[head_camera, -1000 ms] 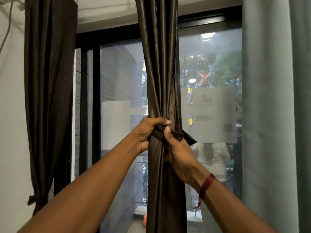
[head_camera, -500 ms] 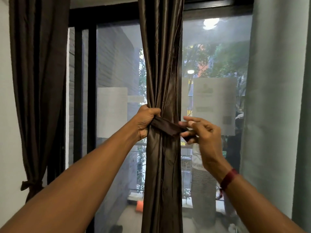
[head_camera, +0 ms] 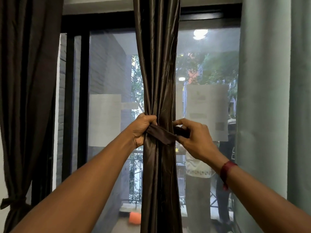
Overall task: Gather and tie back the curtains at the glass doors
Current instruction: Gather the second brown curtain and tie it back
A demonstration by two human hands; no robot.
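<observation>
glass doors [head_camera: 109,81] in dark frames fill the background. centre frame: gathered brown curtain [head_camera: 158,64], cinched at mid-height by a tie [head_camera: 159,134]. left edge: second curtain [head_camera: 25,81], already tied low. left hand [head_camera: 143,128] fisted around curtain and one tie end; right hand [head_camera: 193,137] pinching the other end beside the curtain.

We face tall glass doors in black metal frames [head_camera: 84,101], with two pale frosted paper sheets [head_camera: 207,113] stuck to the panes. Through them we see a grey brick wall [head_camera: 107,68], green trees [head_camera: 217,68] and a glowing round lamp [head_camera: 181,79]. A white ceiling-light reflection [head_camera: 200,34] shines high up.
</observation>
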